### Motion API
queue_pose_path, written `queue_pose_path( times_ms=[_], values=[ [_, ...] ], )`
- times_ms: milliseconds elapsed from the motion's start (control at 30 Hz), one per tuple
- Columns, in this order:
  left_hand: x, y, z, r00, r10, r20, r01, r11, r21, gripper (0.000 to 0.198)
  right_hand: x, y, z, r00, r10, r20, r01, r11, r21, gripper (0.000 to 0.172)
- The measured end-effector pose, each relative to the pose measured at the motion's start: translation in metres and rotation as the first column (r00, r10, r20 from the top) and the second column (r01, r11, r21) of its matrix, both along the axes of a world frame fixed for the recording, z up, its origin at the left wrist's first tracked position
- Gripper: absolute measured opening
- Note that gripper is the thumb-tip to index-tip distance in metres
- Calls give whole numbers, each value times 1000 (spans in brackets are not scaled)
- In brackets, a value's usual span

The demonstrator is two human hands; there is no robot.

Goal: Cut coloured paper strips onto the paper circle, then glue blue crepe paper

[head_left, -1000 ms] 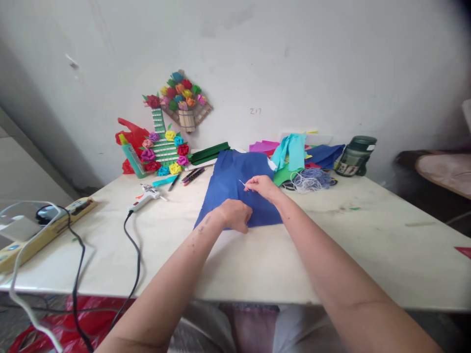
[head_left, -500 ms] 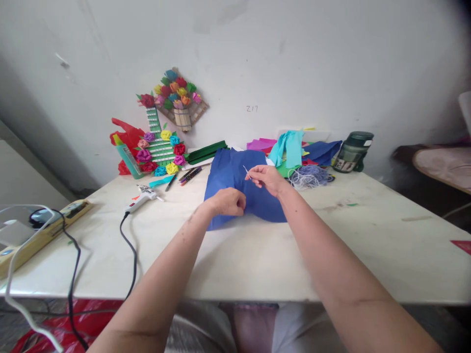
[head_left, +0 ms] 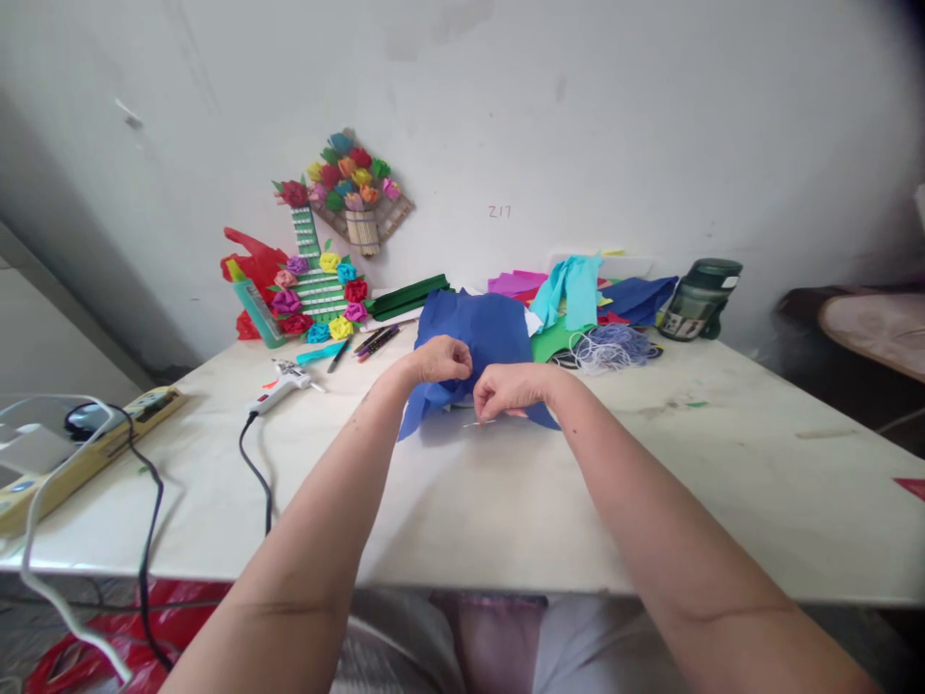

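A blue cloth (head_left: 477, 323) drapes over the middle of the table, raised and creased near its front. My left hand (head_left: 442, 360) is closed on the cloth, pinching its upper front part. Just to the right and lower down, my right hand (head_left: 506, 389) is closed at the cloth's front edge. From its fingertips sticks a thin white needle-like strand (head_left: 478, 422); whether it is a needle or a stiff thread I cannot tell. The cloth's underside is mostly hidden by my hands.
A white hot glue gun (head_left: 283, 384) lies at left, its cord running off the table's front. Pens (head_left: 377, 342), a glue bottle (head_left: 258, 313) and paper-flower crafts (head_left: 322, 294) stand behind. String (head_left: 614, 347), coloured sheets (head_left: 570, 289) and a dark cup (head_left: 700, 299) are at right.
My right hand has come down and towards me with the white strand, from above the cloth to its front edge. My left hand has risen slightly, lifting the cloth's front.
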State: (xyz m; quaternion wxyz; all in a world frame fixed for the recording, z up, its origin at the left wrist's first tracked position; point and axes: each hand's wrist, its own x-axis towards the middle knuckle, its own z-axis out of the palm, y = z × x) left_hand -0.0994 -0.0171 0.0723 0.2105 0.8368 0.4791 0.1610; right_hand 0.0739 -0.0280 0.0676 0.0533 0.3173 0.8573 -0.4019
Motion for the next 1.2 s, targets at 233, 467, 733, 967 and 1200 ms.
queue_pose_path(
  times_ms=[233,467,733,967,1200],
  values=[
    [-2,-2,4,989,86,-119,-67,986,154,18,-12,2,-14,959,-267,97,147,758,635,19],
    [0,-10,13,967,175,-186,-116,950,289,19,-18,0,-31,959,-261,111,53,549,834,16],
    [-1,-8,5,956,178,-233,-104,949,297,23,-16,3,-38,947,-299,116,51,498,866,19],
    [-1,-9,2,963,143,-227,-92,971,221,24,-16,0,-36,947,-315,61,111,501,858,26],
    [-4,-10,-1,984,104,-141,-78,980,181,22,-16,-6,-28,944,-330,25,168,545,821,31]
  ],
)
